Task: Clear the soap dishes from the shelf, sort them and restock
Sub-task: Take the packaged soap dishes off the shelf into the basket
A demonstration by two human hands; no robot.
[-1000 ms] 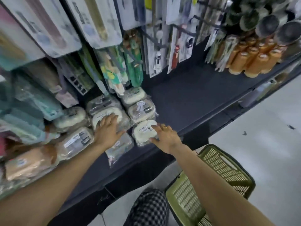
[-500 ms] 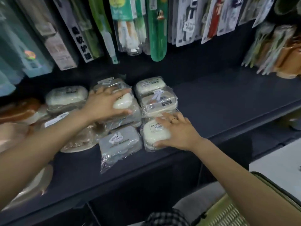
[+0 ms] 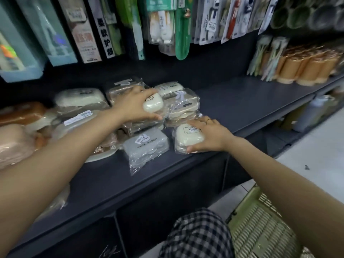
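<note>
Left hand: left hand (image 3: 136,104) reaches over the middle stack, fingers and thumb curled round a small white soap dish (image 3: 153,106) sitting on top of the pile; it grips that dish from the left side.
Right hand: right hand (image 3: 211,134) lies on a cream soap dish (image 3: 188,139) at the near edge of the shelf, thumb tucked under its near side and fingers laid over its right end, a ring showing on one finger; it holds the wrapped dish between thumb and fingers.
Shelf: a dark shelf (image 3: 251,101) runs left to right, its right stretch bare.
Grey dish: a grey soap dish (image 3: 146,144) in a clear bag lies just left of the cream one, near the edge, with printed lettering on its lid.
Middle stack: wrapped beige dishes (image 3: 183,105) are piled just beyond the right hand, touching the cream dish's wrapper.
Far left group: a large white dish (image 3: 80,98) and brown dishes (image 3: 22,112) crowd the left end, some blurred.
Hanging goods: carded packs (image 3: 162,25) hang above the back of the shelf.
Right end: orange bottles (image 3: 307,69) stand at the far right of the shelf.
Floor: a green basket (image 3: 260,229) sits below at the near right, beside a checked trouser leg (image 3: 197,233).
</note>
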